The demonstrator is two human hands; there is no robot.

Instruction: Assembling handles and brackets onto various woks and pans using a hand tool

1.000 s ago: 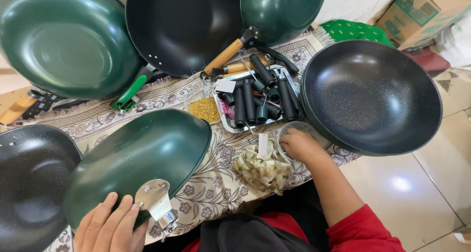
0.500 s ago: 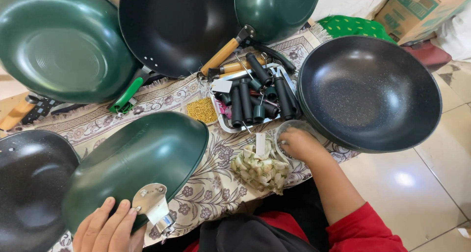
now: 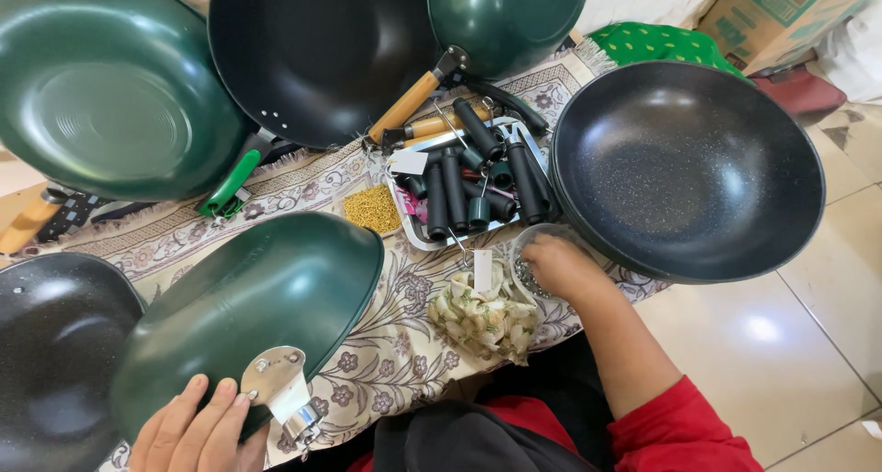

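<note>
My left hand (image 3: 197, 431) grips the near rim of an upturned green wok (image 3: 248, 307), beside its bare metal handle bracket (image 3: 274, 380). My right hand (image 3: 562, 265) reaches into a small clear bowl (image 3: 533, 252) of tiny metal parts; its fingertips are hidden inside. A bundle of paper tags (image 3: 484, 311) lies just left of that hand. Behind it a metal tray (image 3: 469, 183) holds several black handles.
Black woks sit at right (image 3: 689, 169), at the back (image 3: 317, 54) and at the near left (image 3: 55, 353). Green woks stand at the back left (image 3: 110, 86) and at the back centre (image 3: 505, 17). A dish of yellow bits (image 3: 372, 208) sits on the patterned cloth (image 3: 395, 343). Cardboard box (image 3: 781, 13) far right.
The view has shifted slightly. My right hand has settled a little deeper into the clear bowl. My left hand stays on the green wok's rim.
</note>
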